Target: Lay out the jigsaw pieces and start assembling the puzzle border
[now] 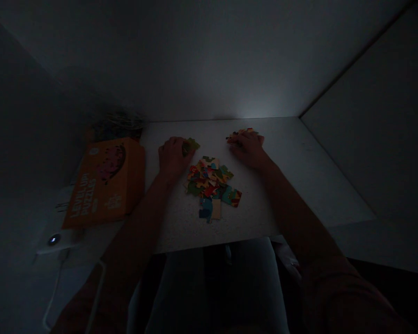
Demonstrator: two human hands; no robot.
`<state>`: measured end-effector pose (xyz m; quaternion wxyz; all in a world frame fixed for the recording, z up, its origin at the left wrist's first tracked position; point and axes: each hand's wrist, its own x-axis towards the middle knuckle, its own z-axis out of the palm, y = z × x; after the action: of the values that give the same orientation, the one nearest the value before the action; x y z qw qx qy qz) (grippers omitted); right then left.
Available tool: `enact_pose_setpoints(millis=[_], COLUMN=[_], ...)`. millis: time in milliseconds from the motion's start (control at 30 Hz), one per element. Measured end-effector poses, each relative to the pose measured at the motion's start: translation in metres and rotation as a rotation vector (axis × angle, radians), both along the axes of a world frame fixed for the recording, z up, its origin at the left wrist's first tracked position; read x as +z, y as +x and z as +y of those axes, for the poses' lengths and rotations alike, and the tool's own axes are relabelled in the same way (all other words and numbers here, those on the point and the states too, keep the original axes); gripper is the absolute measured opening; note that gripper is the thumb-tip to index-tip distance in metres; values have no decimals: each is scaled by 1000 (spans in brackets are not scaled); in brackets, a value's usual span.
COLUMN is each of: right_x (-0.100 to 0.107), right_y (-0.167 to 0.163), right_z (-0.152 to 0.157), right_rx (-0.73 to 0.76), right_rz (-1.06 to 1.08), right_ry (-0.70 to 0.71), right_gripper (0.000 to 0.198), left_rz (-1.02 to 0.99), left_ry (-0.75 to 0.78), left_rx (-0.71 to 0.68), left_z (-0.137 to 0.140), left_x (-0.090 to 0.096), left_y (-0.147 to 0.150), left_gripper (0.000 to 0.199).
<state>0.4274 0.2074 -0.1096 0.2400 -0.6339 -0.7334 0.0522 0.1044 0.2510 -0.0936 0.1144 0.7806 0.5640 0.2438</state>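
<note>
Curled round some green puzzle pieces [192, 144] is my left hand [174, 155], at the back left of the white table; the pieces stick out between thumb and fingers. My right hand [250, 150] lies at the back right, its fingers closed over a small stack of puzzle pieces [242, 134], which it partly hides. Between my forearms sits a loose heap of colourful puzzle pieces [209, 181], several overlapping. At its near edge are a blue piece [205, 208] and a plain beige one [216, 209].
An orange puzzle box [102, 181] stands left of my left forearm. A white device [57, 241] with a cable is at the lower left. Behind the box is a dark tangle of wires [121, 120]. The white table [257, 215] meets a wall at the back.
</note>
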Motion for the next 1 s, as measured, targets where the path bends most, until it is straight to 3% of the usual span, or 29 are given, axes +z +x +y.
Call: enact_pose_setpoints(millis=[133, 233, 433, 667, 1000], right_x=[-1, -2, -2, -6, -1], right_y=[-2, -4, -6, -6, -24], right_z=[1, 2, 1, 1, -3], right_rx=[9, 39, 84, 87, 149], right_rz=[9, 23, 30, -3, 83], right_ry=[2, 5, -3, 13, 9], right_gripper=[40, 37, 37, 37, 33], left_rz=[-8, -8, -154, -275, -493], left_ry=[52, 45, -22, -61, -48], left_rx=[106, 144, 73, -9, -78], left_z=[-1, 1, 12, 12, 6], left_x=[-7, -13, -19, -6, 2], left_y=[1, 0, 0, -1, 3], left_gripper=[61, 59, 60, 65, 48])
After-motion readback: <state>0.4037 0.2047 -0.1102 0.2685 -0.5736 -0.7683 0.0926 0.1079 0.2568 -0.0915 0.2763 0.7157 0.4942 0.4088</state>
